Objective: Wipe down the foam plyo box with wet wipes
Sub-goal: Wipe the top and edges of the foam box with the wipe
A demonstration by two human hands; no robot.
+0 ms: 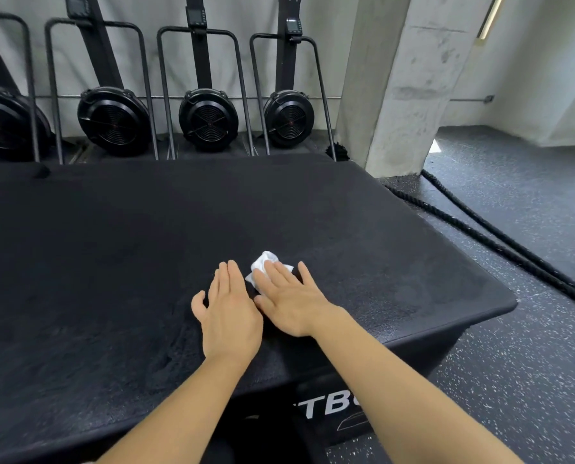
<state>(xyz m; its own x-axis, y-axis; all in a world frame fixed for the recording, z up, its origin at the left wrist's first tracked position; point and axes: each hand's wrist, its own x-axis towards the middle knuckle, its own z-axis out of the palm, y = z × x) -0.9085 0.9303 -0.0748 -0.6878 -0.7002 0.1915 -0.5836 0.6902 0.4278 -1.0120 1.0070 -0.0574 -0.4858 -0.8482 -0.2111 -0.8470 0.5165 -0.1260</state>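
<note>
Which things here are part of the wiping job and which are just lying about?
Part of the job: foam plyo box, white wet wipe under the right hand, left hand flat beside it.
Just lying about: flywheel machines, thick ropes on the floor, concrete pillar.

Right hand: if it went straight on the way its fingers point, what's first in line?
The right hand presses the wipe, which would likely slide along with it. Past that, only bare plyo box top to its far edge. A fan machine stands beyond, depth unclear.
</note>
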